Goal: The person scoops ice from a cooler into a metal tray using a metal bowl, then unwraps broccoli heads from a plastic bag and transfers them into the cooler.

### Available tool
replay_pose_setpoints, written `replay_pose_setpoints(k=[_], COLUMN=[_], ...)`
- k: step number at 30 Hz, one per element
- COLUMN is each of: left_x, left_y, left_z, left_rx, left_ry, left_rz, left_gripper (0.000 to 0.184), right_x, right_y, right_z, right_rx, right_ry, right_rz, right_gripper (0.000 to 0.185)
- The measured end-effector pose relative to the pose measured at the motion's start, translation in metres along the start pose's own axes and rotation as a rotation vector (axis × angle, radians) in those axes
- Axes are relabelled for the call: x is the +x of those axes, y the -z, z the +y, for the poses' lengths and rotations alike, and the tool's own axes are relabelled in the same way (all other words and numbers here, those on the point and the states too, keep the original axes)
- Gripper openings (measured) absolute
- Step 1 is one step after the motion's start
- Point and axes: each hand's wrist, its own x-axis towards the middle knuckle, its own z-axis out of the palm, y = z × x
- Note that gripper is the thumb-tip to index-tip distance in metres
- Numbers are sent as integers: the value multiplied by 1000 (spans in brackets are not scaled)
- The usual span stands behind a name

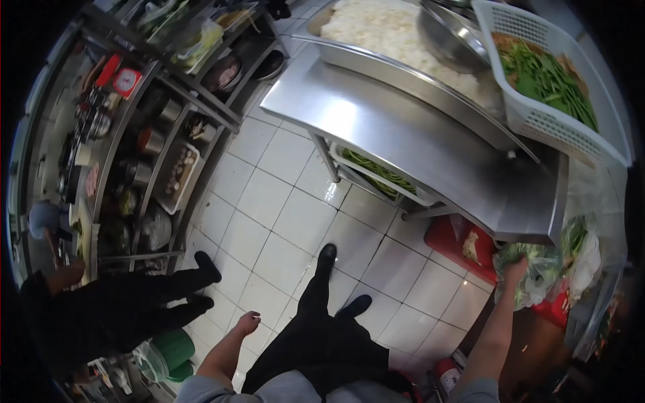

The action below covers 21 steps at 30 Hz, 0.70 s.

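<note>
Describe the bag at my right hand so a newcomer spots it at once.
Start at the long steel table and go to its lower right corner in view. Just below that corner, right of the red tub, lies a clear plastic bag. Green leaves show through it and the right hand is on it, unlike the whitish plastic beside it.

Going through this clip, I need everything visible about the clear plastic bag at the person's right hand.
The clear plastic bag looks thin, crinkled and shiny, with leafy greens showing through. It is slumped and irregular in shape, and appears in the picture just below the corner of the steel table. The right hand is at its left side; whether the fingers grasp it is unclear. Its opening and base cannot be made out.
</note>
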Motion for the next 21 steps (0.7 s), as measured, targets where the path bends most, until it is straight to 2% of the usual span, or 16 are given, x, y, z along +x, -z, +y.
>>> replay_pose_setpoints(k=[2, 3, 4, 6, 8, 10, 11, 12, 13, 14, 15, 16, 17, 18, 19, 21], left_x=[-11, -45, -27, -3, 10, -3, 3, 16, 15, 25, 8, -2, -15, -4, -39, -62], left_y=[-64, 56, 37, 6, 5, 19, 20, 15, 18, 11, 23, 21, 12, -8, -1, -17], left_z=[25, -51, -32, -7, -9, 26, 30, 25, 37, 31, 58, 74, 91, 84, 117, 143], left_rx=[-85, -4, -4, -12, -16, -266, -324, -274, -232, -161, -262, -203, -196, -205, -27, 255], left_ry=[-1, 119, 77, -25, -111, -99, -83, -122, -116, -205, -98, -88, -41, -173, 23, 18], left_rz=[-106, 26, -22, -55, 23, 76, 92, 133, 133, 200, 63, 21, 26, -127, -203, -102], left_gripper=[39, 39, 39, 39, 38, 34, 34, 34, 35, 38, 45, 56, 68, 78, 84, 91], right_x=[25, -74, -60, -48, -76, -105, -123, -147, -171, -198, -217, -231, -246, -257, -257, -237], right_y=[46, -54, -53, -34, -20, -25, -40, -52, -62, -61, -65, -92, -125, -161, -194, -271], right_z=[24, -55, -44, -45, -87, -112, -130, -160, -199, -248, -286, -306, -312, -312, -311, -301], right_rx=[-173, -82, -158, -335, -437, -458, -376, -165, -170, -55, 46, 162, 270, 374, 371, 325], right_ry=[28, -50, -50, -247, -208, -77, -59, 17, -42, -26, -9, 110, 226, 342, 423, 603], right_rz=[117, 35, 103, 168, 265, 311, 326, 311, 179, 24, -131, -220, -303, -384, -496, -720], right_gripper=[39, 40, 41, 53, 64, 67, 64, 61, 54, 51, 49, 48, 47, 47, 46, 45])
